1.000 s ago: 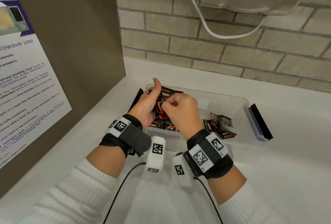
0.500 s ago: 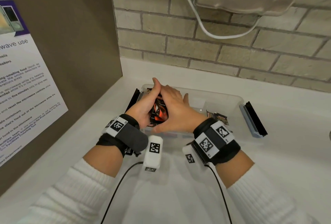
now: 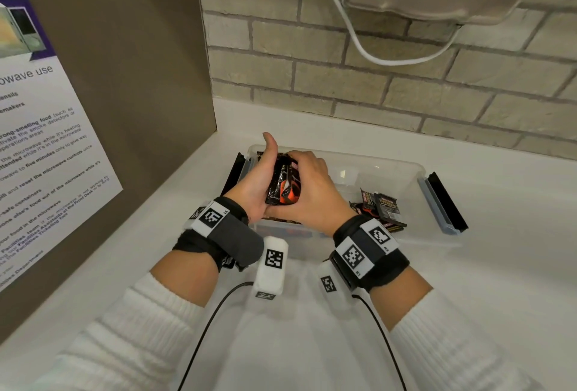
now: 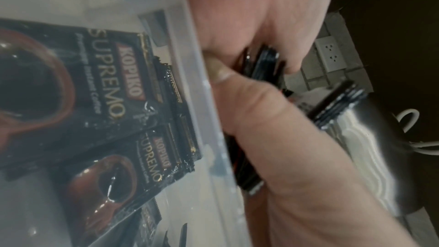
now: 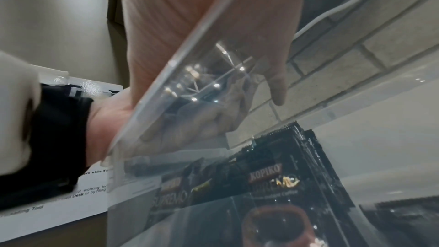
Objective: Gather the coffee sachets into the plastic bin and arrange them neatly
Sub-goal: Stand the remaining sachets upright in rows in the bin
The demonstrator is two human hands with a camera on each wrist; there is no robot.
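Note:
A clear plastic bin point(image 3: 409, 178) stands on the white counter against the brick wall. Over its left end both hands squeeze an upright stack of black and orange coffee sachets point(image 3: 284, 184). My left hand point(image 3: 259, 184) grips the stack from the left with the thumb raised. My right hand point(image 3: 307, 190) wraps it from the right, fingers curled over the top. In the left wrist view the stack's edges point(image 4: 266, 63) show between thumb and palm. A loose pile of sachets point(image 3: 379, 208) lies in the bin's middle; its labels point(image 4: 111, 74) read Kopiko Supremo, and they point(image 5: 280, 177) also appear through the bin wall.
The bin's blue and black latches stick out at its right end point(image 3: 443, 203) and left end point(image 3: 237, 169). A brown side panel with a microwave notice point(image 3: 40, 153) stands at the left. A white cable point(image 3: 374, 56) hangs from a metal unit on the wall.
The right hand went from picking at the stack with its fingertips to closing round it. Both hands now press the stack together over the bin's left end.

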